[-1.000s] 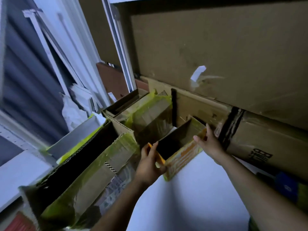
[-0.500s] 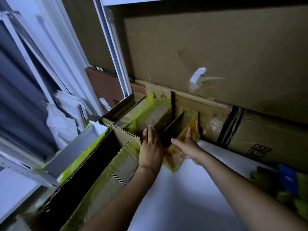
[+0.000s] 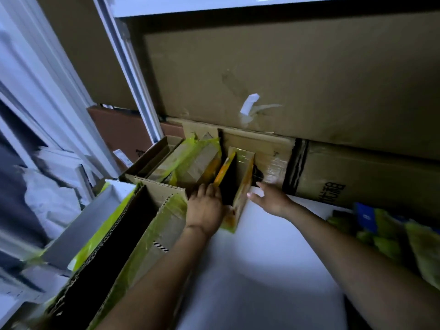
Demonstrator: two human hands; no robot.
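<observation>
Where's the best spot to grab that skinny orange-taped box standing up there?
I'd take the skinny box by its right wall, from above: its top looks open, so a thumb can go inside and fingers outside. Taped boxes crowd its left and a big carton backs it, leaving the right side free.

Two hands [image 3: 206, 208] [image 3: 271, 198], one small orange box [image 3: 244, 177], one white surface [image 3: 262, 270], one white tape scrap [image 3: 248, 104].
</observation>
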